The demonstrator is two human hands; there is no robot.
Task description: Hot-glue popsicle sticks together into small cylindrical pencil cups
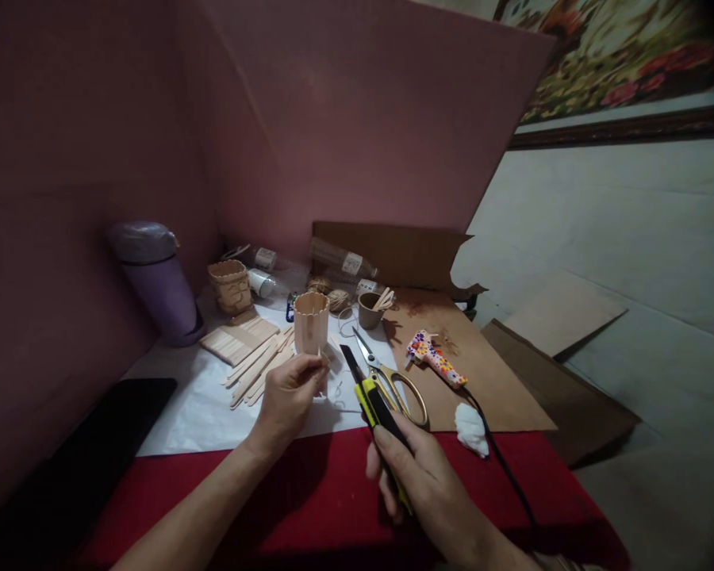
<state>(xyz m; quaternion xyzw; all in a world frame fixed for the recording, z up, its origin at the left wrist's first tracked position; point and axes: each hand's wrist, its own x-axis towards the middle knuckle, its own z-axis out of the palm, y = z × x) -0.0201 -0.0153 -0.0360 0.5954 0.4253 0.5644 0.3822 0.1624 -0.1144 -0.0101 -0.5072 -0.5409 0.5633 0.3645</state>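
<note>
My right hand (pixel 413 460) grips the utility knife (pixel 382 414), blade (pixel 351 362) out; left hand (pixel 291 396) pinches something too small to identify, near the craft-stick cup (pixel 311 325); a leftward slip could cut me.

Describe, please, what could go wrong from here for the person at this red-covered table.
The slim yellow-and-black utility knife in the right hand has its dark metal blade out, near the left hand; a slip might cut that hand. The black cord of the white, flower-patterned glue gun runs across the red cloth; catching it could drag the gun.
</note>
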